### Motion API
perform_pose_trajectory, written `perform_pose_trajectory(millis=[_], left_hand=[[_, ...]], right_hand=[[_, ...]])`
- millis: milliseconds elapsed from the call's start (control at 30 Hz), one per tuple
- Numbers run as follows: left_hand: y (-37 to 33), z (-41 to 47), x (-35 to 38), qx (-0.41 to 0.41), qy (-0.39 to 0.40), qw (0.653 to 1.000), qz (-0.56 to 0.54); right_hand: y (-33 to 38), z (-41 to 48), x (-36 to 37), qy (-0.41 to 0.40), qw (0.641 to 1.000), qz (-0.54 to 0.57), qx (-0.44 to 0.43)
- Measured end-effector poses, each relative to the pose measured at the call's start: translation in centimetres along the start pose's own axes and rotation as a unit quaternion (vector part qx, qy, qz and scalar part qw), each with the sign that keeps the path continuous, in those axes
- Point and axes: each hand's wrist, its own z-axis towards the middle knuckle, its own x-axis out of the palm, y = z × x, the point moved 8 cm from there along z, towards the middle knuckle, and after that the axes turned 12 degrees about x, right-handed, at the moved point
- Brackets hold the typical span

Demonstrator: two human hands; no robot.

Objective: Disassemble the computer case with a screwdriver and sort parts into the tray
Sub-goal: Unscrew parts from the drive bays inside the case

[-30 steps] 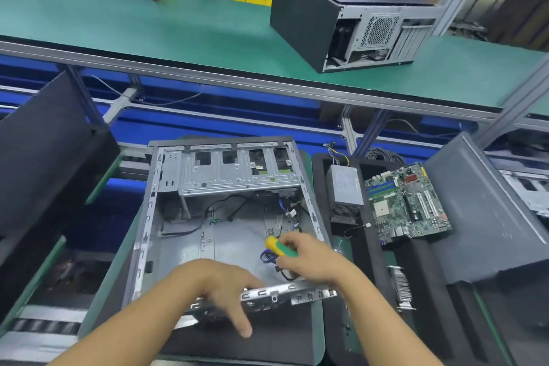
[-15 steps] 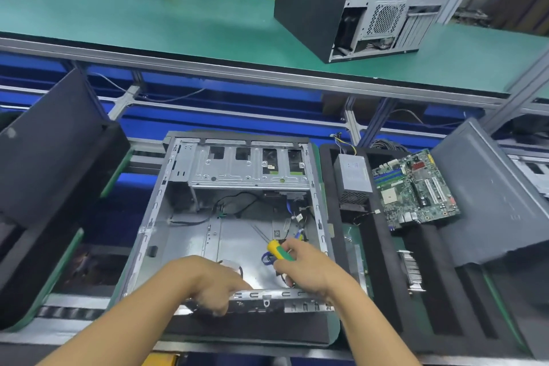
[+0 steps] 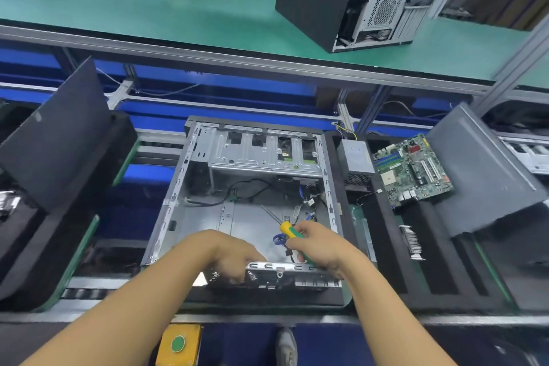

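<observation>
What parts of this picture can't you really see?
Head view, the only one:
- Screwdriver tip: hidden inside the right hand.
- Left hand fingertips: curled behind the open case's near rim.
- Motherboard lettering: too small.
- Left black tray contents: cut off by the left edge, blurred.
- Any screws: too small to spot.

Honestly, nothing here is readable. The power supply [image 3: 356,156] has a label, but it's just blur. Same for the motherboard [image 3: 413,169] markings.

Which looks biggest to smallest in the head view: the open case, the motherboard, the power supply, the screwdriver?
1. open case
2. motherboard
3. power supply
4. screwdriver, though the right hand hides much of it
</observation>
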Motion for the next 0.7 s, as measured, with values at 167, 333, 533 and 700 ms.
perform_pose_trajectory(millis=[167,333,533,700], left_hand=[[0.6,-0.7,0.9,-0.009,-0.005,0.997,-0.078],[1.0,-1.3,-2.6,0.092,-0.171,0.944,-0.267],[1.9,-4.4,-11.8,0.055,-0.653,0.748,-0.108],[-3.4,-2.9,-15.2,0.126,-0.630,0.695,0.321]], right_hand=[[-0.1,-1.0,0.8,0.008,0.999,0.025,-0.020],[0.5,-1.5,-1.0,-0.022,0.985,0.156,-0.067],[4.7,-2.3,-5.1,-0.075,0.976,0.152,-0.139],[7.3,-1.8,-8.9,-0.103,0.965,0.159,-0.184]])
